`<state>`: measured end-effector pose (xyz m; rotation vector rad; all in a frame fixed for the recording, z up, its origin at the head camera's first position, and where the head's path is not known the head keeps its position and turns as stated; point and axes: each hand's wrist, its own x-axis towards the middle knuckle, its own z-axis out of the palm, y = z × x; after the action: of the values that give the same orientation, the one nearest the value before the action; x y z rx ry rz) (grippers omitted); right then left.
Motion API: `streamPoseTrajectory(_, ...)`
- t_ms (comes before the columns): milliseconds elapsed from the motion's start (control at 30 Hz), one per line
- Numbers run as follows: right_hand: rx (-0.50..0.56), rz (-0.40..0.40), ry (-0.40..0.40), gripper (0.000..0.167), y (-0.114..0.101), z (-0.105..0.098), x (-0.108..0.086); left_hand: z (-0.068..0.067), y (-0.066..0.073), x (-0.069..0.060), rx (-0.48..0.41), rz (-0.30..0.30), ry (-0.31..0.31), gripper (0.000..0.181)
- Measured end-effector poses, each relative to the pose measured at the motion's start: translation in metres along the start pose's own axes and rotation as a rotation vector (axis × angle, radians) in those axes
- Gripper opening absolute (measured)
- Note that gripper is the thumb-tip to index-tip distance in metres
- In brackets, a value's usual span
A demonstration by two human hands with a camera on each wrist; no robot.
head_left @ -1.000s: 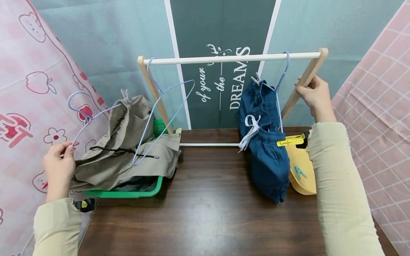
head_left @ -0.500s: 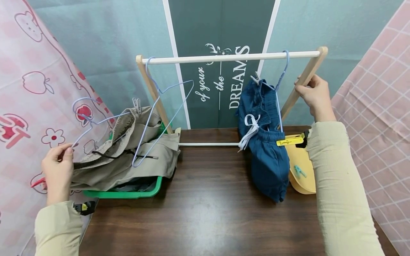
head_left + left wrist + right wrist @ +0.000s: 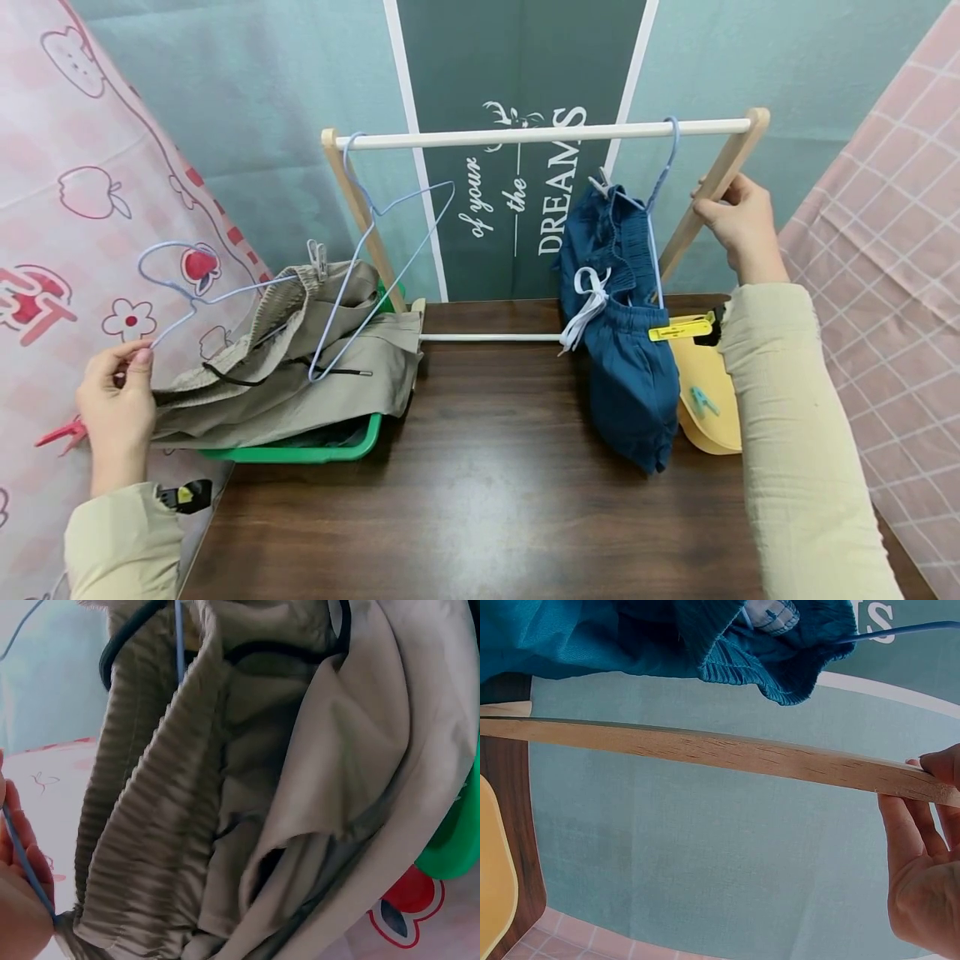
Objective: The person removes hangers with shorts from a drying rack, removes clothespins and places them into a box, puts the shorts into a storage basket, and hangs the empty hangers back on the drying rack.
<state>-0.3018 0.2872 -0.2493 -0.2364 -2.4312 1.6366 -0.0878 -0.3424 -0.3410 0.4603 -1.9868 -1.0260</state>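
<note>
In the head view my left hand [image 3: 116, 408] pinches the near arm of a blue wire hanger [image 3: 240, 292]. Khaki drawstring pants [image 3: 285, 408] hang from that hanger at the waistband, with a pale clothespin [image 3: 317, 258] at the far end. A red clothespin [image 3: 63, 433] sticks out beside this hand. My right hand [image 3: 742, 221] grips the right wooden post [image 3: 716, 183] of a small drying rack, fingers and thumb on opposite sides in the right wrist view. Navy shorts [image 3: 630, 408] hang from the rack by another hanger, held by a yellow clothespin [image 3: 678, 331].
An unused blue hanger [image 3: 374, 214] dangles at the left of the white rod [image 3: 480, 137]. Under the pants stands a green basket [image 3: 300, 456] with dark cloth inside. A yellow box [image 3: 708, 417] with a teal clothespin [image 3: 703, 402] on it sits at right on the dark wooden table [image 3: 480, 492].
My left hand has moved left and slightly down, drawing the hanger along. The waistband's far end has sunk, and the red clothespin shows more. My right hand stays on the post.
</note>
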Motion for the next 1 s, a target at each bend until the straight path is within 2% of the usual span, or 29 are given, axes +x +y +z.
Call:
streamPoseTrajectory(167, 0.002, 0.002, -0.006, 0.033, 0.0, 0.0, 0.0, -0.006, 0.0, 0.002, -0.118, -0.019, 0.086, 0.026)
streamPoseTrajectory(267, -0.012, 0.005, -0.007, 0.033, 0.0, 0.0, 0.0, -0.01, 0.0, 0.003, -0.209, -0.02, 0.107, 0.028)
streamPoseTrajectory(333, -0.022, 0.008, -0.005, 0.035, 0.0, 0.0, 0.0, -0.011, 0.001, 0.004, -0.229, -0.018, 0.104, 0.03)
streamPoseTrajectory(467, -0.024, 0.01, -0.002, 0.036, 0.0, -0.001, 0.0, -0.009, 0.003, 0.004, -0.221, -0.002, 0.07, 0.03)
streamPoseTrajectory(733, -0.031, 0.019, -0.006, 0.038, 0.0, -0.001, -0.002, 0.003, 0.006, 0.001, -0.166, 0.052, -0.032, 0.029)
streamPoseTrajectory(1000, -0.011, -0.001, -0.01, 0.032, -0.001, -0.001, -0.002, 0.017, 0.007, -0.001, -0.093, 0.033, -0.124, 0.042)
